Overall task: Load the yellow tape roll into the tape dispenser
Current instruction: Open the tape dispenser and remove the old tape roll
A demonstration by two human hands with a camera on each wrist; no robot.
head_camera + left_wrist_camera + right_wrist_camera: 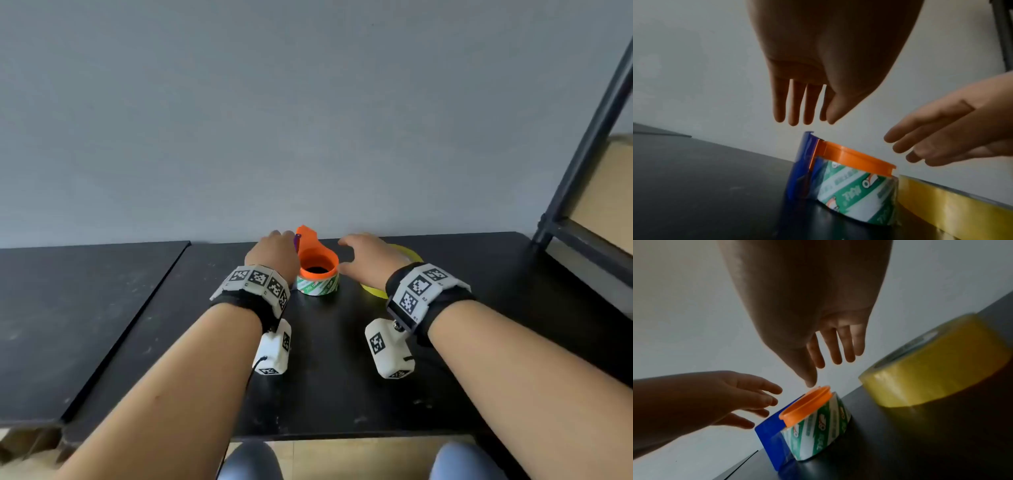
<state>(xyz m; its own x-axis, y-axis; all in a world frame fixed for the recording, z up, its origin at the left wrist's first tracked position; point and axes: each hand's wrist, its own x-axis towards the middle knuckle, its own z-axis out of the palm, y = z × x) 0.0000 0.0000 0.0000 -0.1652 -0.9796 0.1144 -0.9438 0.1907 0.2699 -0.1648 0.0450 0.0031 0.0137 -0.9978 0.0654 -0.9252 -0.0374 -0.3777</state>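
- Head view: tape dispenser (317, 265) at centre frame on the black tabletop (342, 377), orange core upright, blue blade guard on its left side, a green-and-white printed roll (318, 286) seated around the core.
- Yellow tape roll (409, 255) lies flat on the tabletop just right of the dispenser, largely hidden under the right hand (370, 258); not loaded.
- Left hand (275, 255) at the dispenser's left; left wrist view shows its fingers (793, 105) straight and slightly spread, above the blue guard, holding nothing.
- Right wrist view: right hand's fingers (838, 345) extended and relaxed, thumb tip just above the orange rim; contact cannot be told. Nothing gripped.
- Yellow roll sits at right of that frame, apart from both hands.
- Black shelf frame (589, 137) at right edge, head view.
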